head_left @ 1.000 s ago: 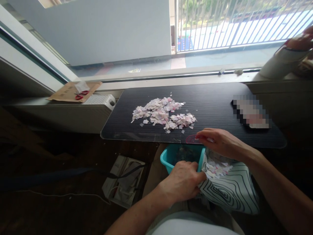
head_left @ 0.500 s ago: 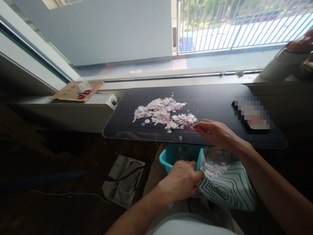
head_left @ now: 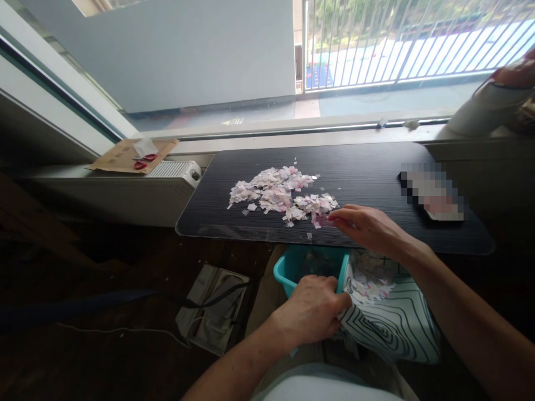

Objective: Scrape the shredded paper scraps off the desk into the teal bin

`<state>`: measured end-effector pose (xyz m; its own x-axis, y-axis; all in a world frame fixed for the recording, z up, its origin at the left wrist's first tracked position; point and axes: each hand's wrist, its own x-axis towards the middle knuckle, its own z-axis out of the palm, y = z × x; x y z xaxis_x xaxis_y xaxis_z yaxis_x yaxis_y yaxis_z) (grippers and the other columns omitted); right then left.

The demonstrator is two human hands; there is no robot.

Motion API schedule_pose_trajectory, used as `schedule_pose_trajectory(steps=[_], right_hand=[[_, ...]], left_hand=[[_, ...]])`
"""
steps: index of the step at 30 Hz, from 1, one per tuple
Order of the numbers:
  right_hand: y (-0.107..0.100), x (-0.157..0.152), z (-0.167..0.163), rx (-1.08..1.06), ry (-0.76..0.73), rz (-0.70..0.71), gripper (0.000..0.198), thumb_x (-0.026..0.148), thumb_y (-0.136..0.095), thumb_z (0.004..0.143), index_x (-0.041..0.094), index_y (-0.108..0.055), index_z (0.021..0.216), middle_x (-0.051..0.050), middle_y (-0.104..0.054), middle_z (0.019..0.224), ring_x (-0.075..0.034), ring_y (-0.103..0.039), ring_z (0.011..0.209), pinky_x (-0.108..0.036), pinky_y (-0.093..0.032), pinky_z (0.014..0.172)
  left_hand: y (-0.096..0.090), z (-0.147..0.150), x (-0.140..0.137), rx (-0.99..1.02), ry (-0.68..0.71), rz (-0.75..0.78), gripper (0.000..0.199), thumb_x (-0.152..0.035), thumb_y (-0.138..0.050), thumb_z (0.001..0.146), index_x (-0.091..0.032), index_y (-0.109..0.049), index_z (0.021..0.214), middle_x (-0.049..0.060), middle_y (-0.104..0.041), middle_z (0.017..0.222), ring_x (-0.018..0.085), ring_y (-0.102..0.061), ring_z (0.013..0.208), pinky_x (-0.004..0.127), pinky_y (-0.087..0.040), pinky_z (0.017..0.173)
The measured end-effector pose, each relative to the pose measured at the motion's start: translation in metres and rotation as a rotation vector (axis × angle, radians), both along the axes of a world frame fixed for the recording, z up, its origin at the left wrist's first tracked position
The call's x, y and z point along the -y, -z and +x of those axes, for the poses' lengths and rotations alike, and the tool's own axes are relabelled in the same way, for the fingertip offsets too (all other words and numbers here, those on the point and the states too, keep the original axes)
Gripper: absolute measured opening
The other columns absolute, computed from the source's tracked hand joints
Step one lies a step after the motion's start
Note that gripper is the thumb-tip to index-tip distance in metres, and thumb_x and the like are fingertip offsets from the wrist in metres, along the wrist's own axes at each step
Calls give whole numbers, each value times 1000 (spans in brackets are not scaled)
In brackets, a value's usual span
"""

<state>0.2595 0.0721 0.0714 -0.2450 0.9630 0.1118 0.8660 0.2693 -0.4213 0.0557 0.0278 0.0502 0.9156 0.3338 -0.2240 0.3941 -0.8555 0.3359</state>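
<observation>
My left hand (head_left: 315, 309) is closed on the near rim of a teal plastic basket (head_left: 282, 274), beside the edge of a pale cloth (head_left: 390, 328) with black wavy lines. Small dark bits lie in the basket, and paper scraps (head_left: 370, 281) rest on the cloth. Over the table's front part, my right hand (head_left: 365, 225) has its fingers pinched on a thin pink see-through piece (head_left: 321, 221), whose kind I cannot make out. That piece touches the near right end of a heap of small white and pink paper scraps (head_left: 273, 189).
The dark table (head_left: 368, 167) stands against the window sill. A blurred-out flat object (head_left: 434, 195) lies on its right side. Red-handled scissors (head_left: 144, 161) rest on a brown envelope (head_left: 121, 155) at the left. An open box (head_left: 213, 309) is on the floor.
The pink piece has shifted slightly left against the scraps along with my right fingers. My left hand keeps its hold on the basket's rim. The view has moved very little.
</observation>
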Motion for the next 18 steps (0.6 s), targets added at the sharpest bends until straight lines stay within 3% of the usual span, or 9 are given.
schedule_pose_trajectory(steps=[9,18], right_hand=[[2,3,8,-17,-92,-73,25,30,-48,88,25,-70,98,-3,-68,89,-15,-63,72,-24,-44,62],[2,-4,-2,-55,-162,-101,27,29,-45,90,25,-69,103,-3,-66,93,-14,-62,76,-22,-44,65]], left_hand=[[1,-2,-2,8,-16,7,16,-30,-65,76,-22,-59,88,2,-56,83,20,-56,74,28,-43,66],[0,-6,-5,13,-26,18,16,-30,-63,77,-22,-60,90,2,-55,81,21,-56,73,28,-43,64]])
